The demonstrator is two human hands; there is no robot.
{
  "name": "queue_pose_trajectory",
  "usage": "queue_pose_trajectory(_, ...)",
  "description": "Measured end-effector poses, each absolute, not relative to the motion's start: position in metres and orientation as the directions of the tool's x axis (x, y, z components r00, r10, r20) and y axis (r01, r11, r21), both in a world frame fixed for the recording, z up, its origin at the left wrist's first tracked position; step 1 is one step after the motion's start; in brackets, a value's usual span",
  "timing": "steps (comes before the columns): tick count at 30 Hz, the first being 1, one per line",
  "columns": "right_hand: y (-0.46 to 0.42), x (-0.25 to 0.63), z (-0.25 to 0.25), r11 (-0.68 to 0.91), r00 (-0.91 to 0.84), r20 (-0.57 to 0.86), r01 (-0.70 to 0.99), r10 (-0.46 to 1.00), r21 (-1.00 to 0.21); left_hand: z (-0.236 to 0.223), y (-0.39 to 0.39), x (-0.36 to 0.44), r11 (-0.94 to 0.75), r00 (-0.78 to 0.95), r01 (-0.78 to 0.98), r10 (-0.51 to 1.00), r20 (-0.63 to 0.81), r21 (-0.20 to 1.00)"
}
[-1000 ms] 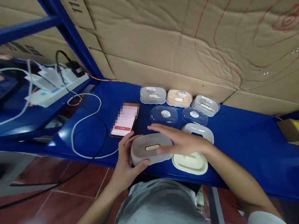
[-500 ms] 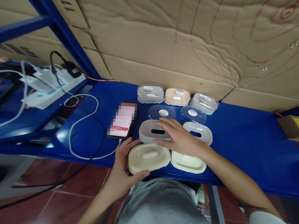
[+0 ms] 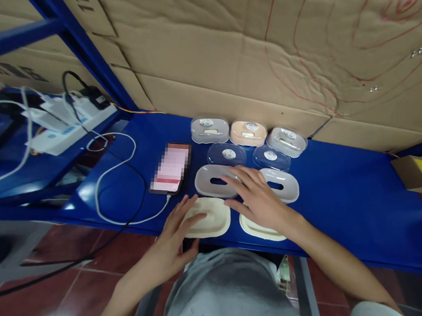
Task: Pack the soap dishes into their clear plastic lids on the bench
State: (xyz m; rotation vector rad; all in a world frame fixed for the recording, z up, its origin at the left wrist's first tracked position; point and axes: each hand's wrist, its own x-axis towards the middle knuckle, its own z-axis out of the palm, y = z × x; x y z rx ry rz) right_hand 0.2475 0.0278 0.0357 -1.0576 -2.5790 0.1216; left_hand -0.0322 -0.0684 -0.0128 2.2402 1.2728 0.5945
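Observation:
My left hand (image 3: pixel 177 230) is open over the left side of a cream oval tray (image 3: pixel 214 221), which lies flat near the front edge; whether the fingertips touch it I cannot tell. My right hand (image 3: pixel 260 197) is also open, palm down, fingers stretched over the right end of a grey oval piece with a slot (image 3: pixel 204 181). Beneath that hand, a second cream tray (image 3: pixel 259 232) is partly covered. To its upper right sits a white slotted oval piece (image 3: pixel 291 186), also partly hidden.
Behind lie two clear lids (image 3: pixel 216 153) with round stickers. Farther back stand three lidded boxes, grey, peach (image 3: pixel 248 137) and grey. A phone (image 3: pixel 170 169) on a white cable lies left, beyond it a power strip (image 3: pixel 68 129). A cardboard box (image 3: pixel 415 174) stands far right.
The left cream tray has come down flat onto the table; my left hand has loosened from around its edge. The grey slotted piece looks lower and flatter. My right hand moved slightly right.

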Motion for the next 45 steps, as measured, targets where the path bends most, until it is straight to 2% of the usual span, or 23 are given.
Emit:
queue_pose_trajectory(4,-0.012,0.252,0.033,0.78,-0.717,0.306,0.586,0.626,-0.221,-0.019,-0.075,-0.027,-0.451,0.425,0.657,0.883,0.197,0.604)
queue_pose_trajectory(7,-0.042,0.241,0.021,0.812,-0.766,0.27,0.552,0.583,-0.187,-0.022,-0.089,-0.025,-0.403,0.242,0.665,0.913,0.329,0.629)
queue_pose_trajectory(10,-0.061,0.237,0.013,0.817,-0.757,0.309,0.548,0.576,-0.182,-0.024,-0.107,-0.021,-0.373,0.013,0.637,0.88,0.475,0.674)
queue_pose_trajectory(12,-0.07,0.245,0.013,0.764,-0.677,0.363,0.607,0.641,-0.216,-0.023,-0.119,-0.017,-0.419,-0.016,0.531,0.864,0.504,0.736)
queue_pose_trajectory(15,-0.085,0.268,0.011,0.638,-0.542,0.365,0.733,0.757,-0.236,-0.022,-0.13,-0.005,-0.401,0.18,0.281,0.914,0.362,0.872)
queue_pose_trajectory(17,-0.097,0.284,0.006,0.573,-0.493,0.331,0.791,0.805,-0.215,-0.022,-0.133,0.008,-0.211,0.32,0.122,0.933,0.163,0.97)
queue_pose_trajectory(19,-0.108,0.295,0.0,0.529,-0.457,0.312,0.824,0.833,-0.204,-0.023,-0.132,0.025,0.09,0.42,-0.013,0.904,-0.077,0.996)
queue_pose_trajectory(21,-0.117,0.301,-0.006,0.505,-0.427,0.325,0.838,0.844,-0.208,-0.023,-0.131,0.041,0.329,0.497,-0.136,0.839,-0.223,0.935)
queue_pose_trajectory(23,-0.123,0.303,-0.009,0.483,-0.402,0.327,0.847,0.855,-0.222,-0.024,-0.128,0.054,0.497,0.569,-0.249,0.77,-0.29,0.831)
queue_pose_trajectory(28,-0.128,0.308,-0.009,0.47,-0.405,0.265,0.84,0.875,-0.27,-0.021,-0.12,0.063,0.73,0.667,-0.384,0.643,-0.377,0.565)
queue_pose_trajectory(32,-0.128,0.312,-0.008,0.539,-0.451,0.314,0.784,0.836,-0.309,-0.022,-0.119,0.061,0.761,0.679,-0.452,0.632,-0.373,0.466)
queue_pose_trajectory(36,-0.13,0.306,0.002,0.552,-0.404,0.394,0.725,0.826,-0.413,-0.021,-0.122,0.071,0.711,0.64,-0.519,0.691,-0.336,0.474)
queue_pose_trajectory(42,-0.114,0.294,0.019,0.63,-0.498,0.388,0.577,0.776,-0.52,-0.014,-0.101,0.099,0.713,0.679,-0.602,0.694,-0.238,0.36)
queue_pose_trajectory(45,-0.087,0.313,0.013,0.594,-0.364,0.483,0.62,0.797,-0.513,-0.015,-0.083,0.108,0.713,0.659,-0.636,0.701,-0.274,0.295)
